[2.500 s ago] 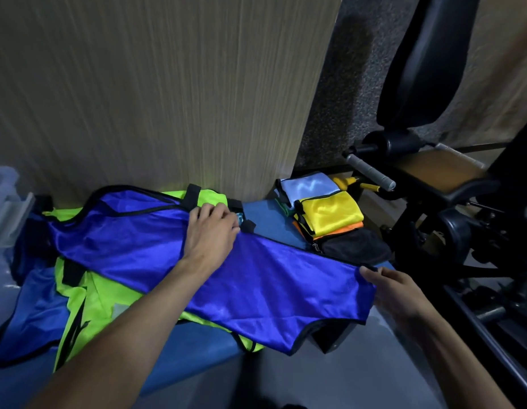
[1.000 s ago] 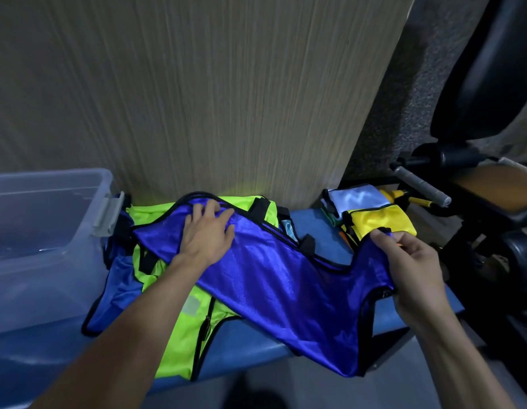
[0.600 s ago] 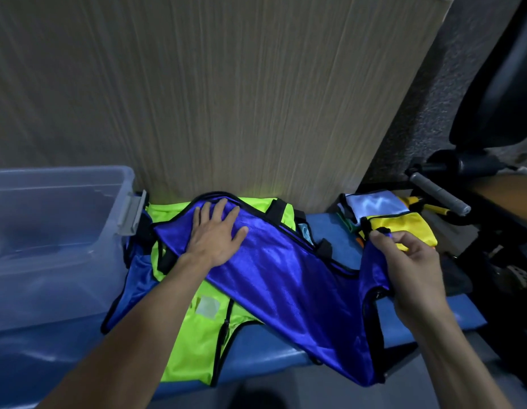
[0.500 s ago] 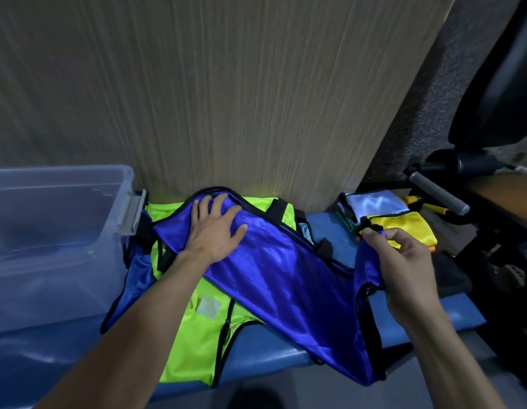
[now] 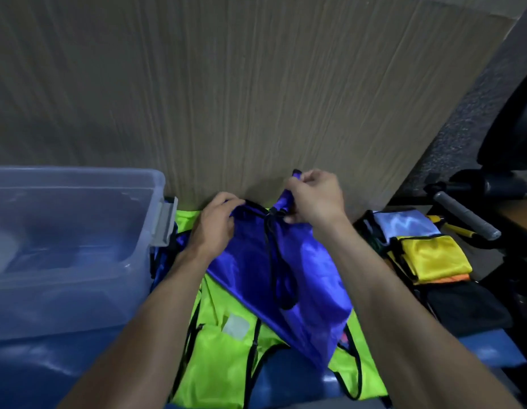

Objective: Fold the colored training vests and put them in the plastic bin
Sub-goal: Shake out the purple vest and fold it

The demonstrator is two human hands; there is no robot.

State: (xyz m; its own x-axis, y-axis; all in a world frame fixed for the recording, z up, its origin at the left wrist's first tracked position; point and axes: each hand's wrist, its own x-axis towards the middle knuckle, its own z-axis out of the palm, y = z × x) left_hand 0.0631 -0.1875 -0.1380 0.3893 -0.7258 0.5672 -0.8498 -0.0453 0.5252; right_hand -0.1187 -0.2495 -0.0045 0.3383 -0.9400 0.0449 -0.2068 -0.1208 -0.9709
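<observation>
A blue training vest [image 5: 309, 278] with black trim lies folded over itself on top of a neon green vest [image 5: 227, 358] on the blue bench [image 5: 489, 346]. My right hand [image 5: 314, 199] pinches the vest's end and holds it up near the wooden panel. My left hand [image 5: 218, 222] grips the vest's upper left edge beside it. A clear plastic bin [image 5: 79, 249] stands at the left, touching the bench.
A stack of folded vests, light blue [image 5: 404, 225], yellow [image 5: 433, 258] and orange below, sits at the right on a black item [image 5: 466, 308]. Behind is a wooden panel [image 5: 227, 98]. Gym equipment with a grey handle [image 5: 466, 216] stands at the far right.
My right hand carried the blue vest's right end leftward and up over to my left hand, folding the vest in half. My left hand went from lying flat to gripping the edge.
</observation>
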